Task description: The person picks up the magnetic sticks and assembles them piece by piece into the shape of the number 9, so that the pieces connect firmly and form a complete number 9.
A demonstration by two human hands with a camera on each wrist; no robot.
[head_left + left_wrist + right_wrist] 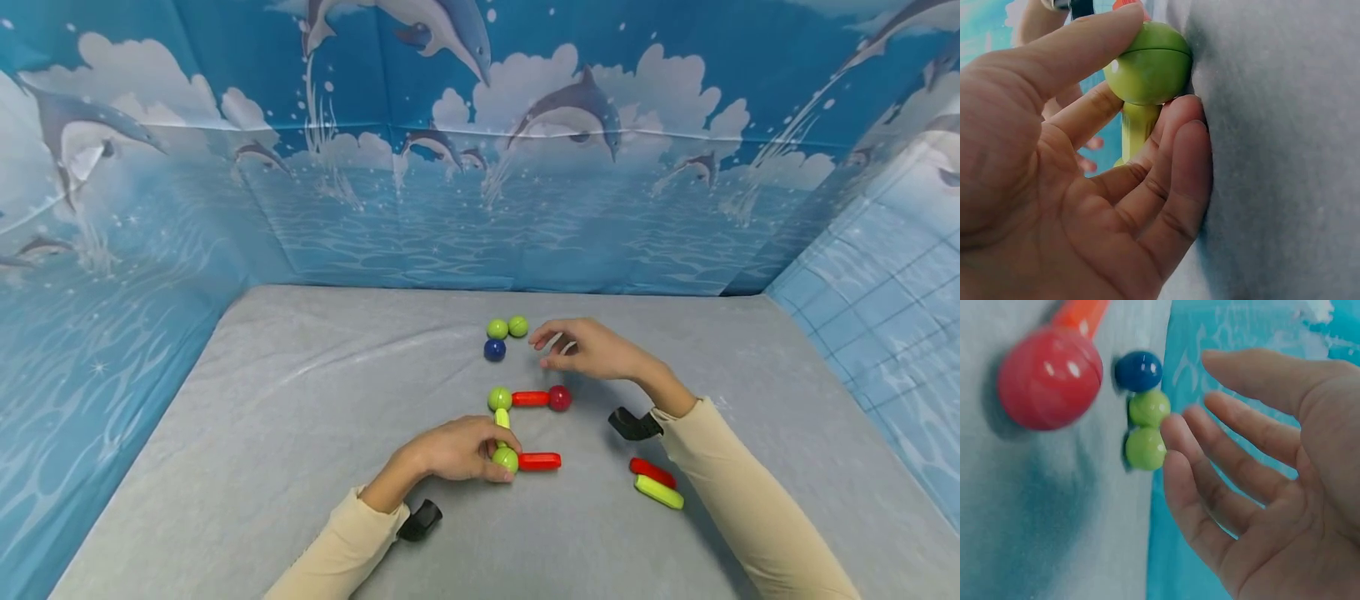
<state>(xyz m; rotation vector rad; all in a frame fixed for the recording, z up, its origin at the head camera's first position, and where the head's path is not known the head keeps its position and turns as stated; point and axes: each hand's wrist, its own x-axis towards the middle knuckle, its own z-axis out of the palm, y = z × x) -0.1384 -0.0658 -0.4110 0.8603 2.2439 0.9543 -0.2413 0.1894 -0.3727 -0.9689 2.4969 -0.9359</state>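
Note:
My left hand pinches a green ball between thumb and fingers, at the near corner of a joined ball-and-rod toy. From this ball a red rod points right, and a yellow-green rod runs to a far green ball. A second red rod links that far ball to a red ball. My right hand hovers with loosely bent fingers and holds nothing. Just left of its fingertips lie a loose blue ball and two green balls.
A loose red rod and a yellow-green rod lie side by side near my right forearm. The grey-covered table is bordered at the back and sides by a blue dolphin-print curtain.

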